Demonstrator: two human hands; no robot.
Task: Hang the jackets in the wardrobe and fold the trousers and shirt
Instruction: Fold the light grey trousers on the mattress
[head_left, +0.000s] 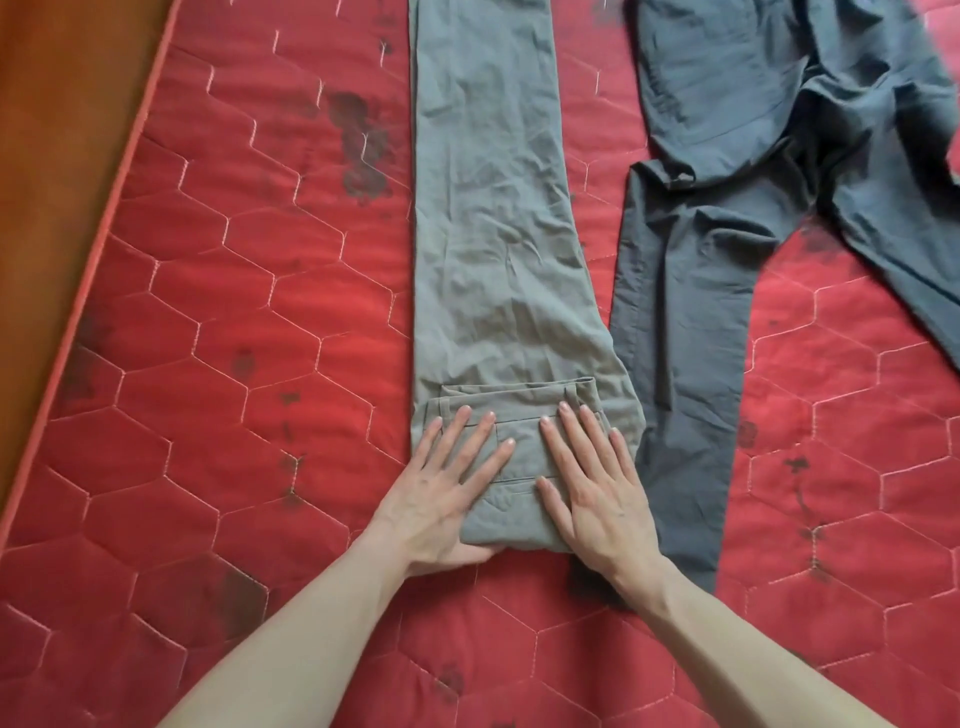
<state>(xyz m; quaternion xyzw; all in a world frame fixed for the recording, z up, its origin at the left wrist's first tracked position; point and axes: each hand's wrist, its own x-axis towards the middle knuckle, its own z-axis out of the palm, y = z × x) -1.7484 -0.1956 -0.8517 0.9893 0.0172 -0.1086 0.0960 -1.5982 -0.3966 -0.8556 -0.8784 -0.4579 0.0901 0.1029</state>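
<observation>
Both hands lie flat with fingers straight and spread, gripping nothing: left hand (444, 491) and right hand (592, 488) press side by side on the folded waistband end of the olive trousers (493, 218). These trousers, legs laid together, run lengthwise up the middle of the red quilted mattress (234, 291) from its near edge. Dark grey trousers (691, 291) lie crumpled just to the right, touching the olive pair. Wooden floor (57, 130) borders the mattress's left edge.
</observation>
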